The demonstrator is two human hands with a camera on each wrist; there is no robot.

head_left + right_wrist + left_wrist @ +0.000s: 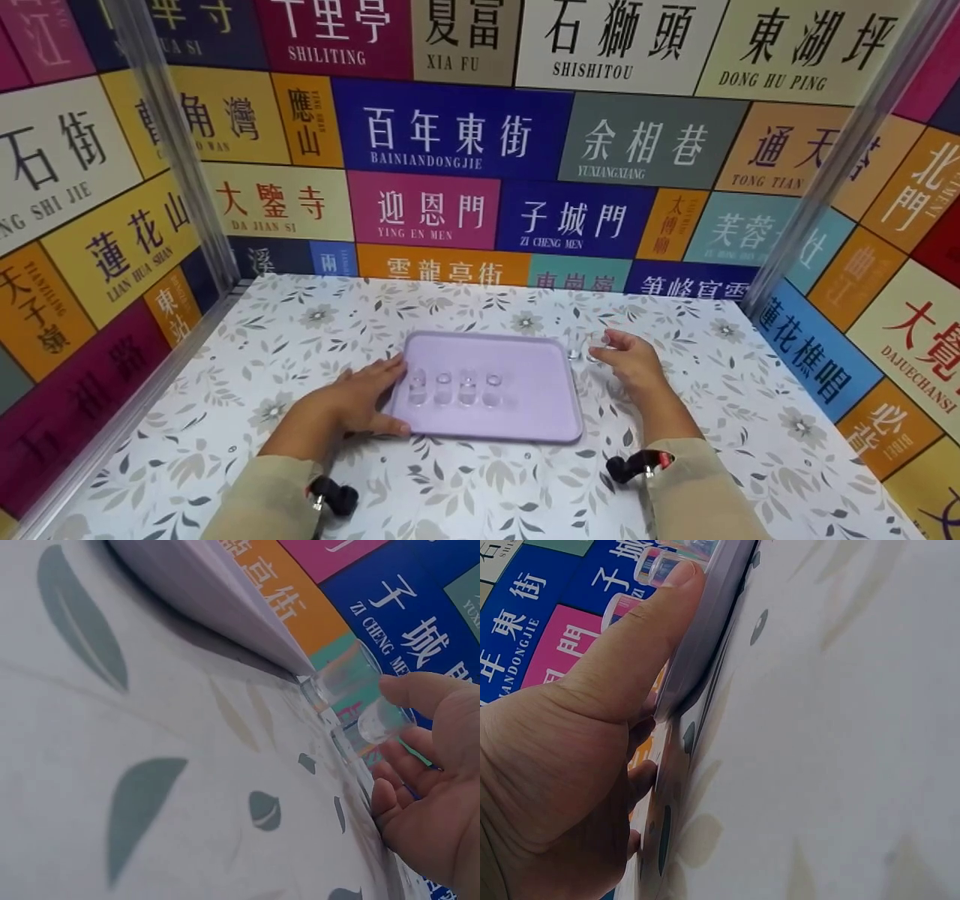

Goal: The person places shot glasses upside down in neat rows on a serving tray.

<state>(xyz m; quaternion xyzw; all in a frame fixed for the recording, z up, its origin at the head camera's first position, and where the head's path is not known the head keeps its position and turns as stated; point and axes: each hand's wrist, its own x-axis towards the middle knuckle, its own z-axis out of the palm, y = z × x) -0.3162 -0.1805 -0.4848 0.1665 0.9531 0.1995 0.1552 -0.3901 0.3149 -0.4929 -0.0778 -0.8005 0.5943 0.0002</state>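
Note:
A lilac tray (480, 352) lies on the table. Several small clear shot glasses (468, 391) stand in a row on it. My left hand (360, 397) touches the tray's left edge, fingers along the side and the thumb at the near corner. In the left wrist view, that thumb (641, 645) lies extended against the rim. Just off the tray's right side, my right hand (631, 361) pinches a clear shot glass (371, 731) by its upper part, between thumb and fingers. Another shot glass (343, 679) stands close beside it, next to the tray.
The table (480, 487) has a white cover printed with leaves and flowers. Panels (450, 135) covered in colourful Chinese place-name signs enclose the back and both sides. Metal posts (832, 150) stand at the back corners.

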